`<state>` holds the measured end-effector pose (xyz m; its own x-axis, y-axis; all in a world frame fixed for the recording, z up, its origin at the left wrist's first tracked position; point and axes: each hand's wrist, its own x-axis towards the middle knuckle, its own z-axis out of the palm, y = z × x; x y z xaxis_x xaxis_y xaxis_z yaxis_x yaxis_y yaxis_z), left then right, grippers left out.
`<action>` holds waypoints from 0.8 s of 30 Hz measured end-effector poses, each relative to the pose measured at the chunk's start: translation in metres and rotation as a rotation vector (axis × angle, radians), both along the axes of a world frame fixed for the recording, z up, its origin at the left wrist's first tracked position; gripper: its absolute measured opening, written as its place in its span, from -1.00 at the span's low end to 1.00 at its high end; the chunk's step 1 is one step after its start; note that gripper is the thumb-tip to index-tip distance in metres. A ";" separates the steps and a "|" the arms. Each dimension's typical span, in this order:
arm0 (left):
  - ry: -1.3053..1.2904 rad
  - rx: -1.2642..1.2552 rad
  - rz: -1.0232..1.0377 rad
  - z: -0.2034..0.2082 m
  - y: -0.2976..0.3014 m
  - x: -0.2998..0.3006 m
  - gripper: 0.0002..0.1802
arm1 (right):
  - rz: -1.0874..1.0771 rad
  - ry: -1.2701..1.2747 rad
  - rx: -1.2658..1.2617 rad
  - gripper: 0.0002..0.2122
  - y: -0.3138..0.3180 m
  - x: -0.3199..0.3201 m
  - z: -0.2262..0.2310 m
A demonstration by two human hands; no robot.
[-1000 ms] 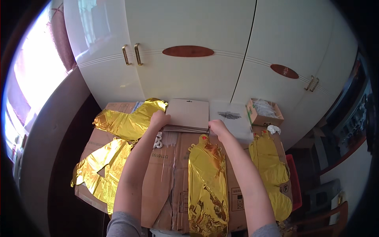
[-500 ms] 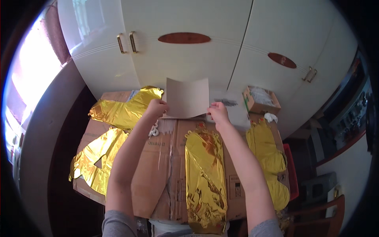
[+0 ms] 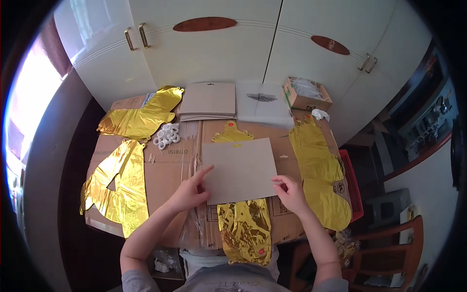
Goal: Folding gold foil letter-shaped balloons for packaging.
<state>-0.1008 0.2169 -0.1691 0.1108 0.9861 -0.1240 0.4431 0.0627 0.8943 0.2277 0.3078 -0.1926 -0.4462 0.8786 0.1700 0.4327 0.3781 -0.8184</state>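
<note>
A grey-beige cardboard sheet (image 3: 239, 170) lies across the middle of a flat gold foil balloon (image 3: 244, 228). The balloon's top tab and lower part show beyond the sheet. My left hand (image 3: 190, 191) is open at the sheet's left edge, index finger stretched over it and thumb apart. At the right edge is my right hand (image 3: 290, 193), its fingers bent and slightly apart, the tips touching or just over the border. More gold foil balloons lie on both sides: an A-shaped one (image 3: 131, 190), a bent one (image 3: 141, 121) and a rounded one (image 3: 318, 170).
Flattened brown cardboard (image 3: 168, 199) covers the table. At the back are a stack of cardboard sheets (image 3: 208, 100), clear plastic bags (image 3: 265, 104) and a small box (image 3: 307, 95). White ribbon rolls (image 3: 167, 136) lie left of centre. A wooden chair (image 3: 389, 253) stands at the right.
The cardboard sheet has come down toward me from the back and now lies on the middle balloon. My left hand has let go of it; both arms have drawn back.
</note>
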 end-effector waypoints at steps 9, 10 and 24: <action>0.583 0.055 -0.094 0.008 -0.009 0.018 -0.38 | -0.009 -0.211 0.352 -0.83 -0.013 0.002 -0.017; 0.625 0.094 -0.063 0.008 -0.010 0.021 -0.38 | -0.017 -0.233 0.349 -0.82 -0.015 0.003 -0.018; 0.875 0.532 -0.364 -0.035 0.036 0.027 -0.38 | 0.179 -0.356 0.516 -0.73 -0.018 -0.018 -0.013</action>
<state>-0.0733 0.2527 -0.2037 0.4883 0.8628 0.1311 0.8538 -0.5034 0.1331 0.2096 0.2902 -0.2053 -0.6852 0.6302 0.3652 0.5374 0.7759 -0.3305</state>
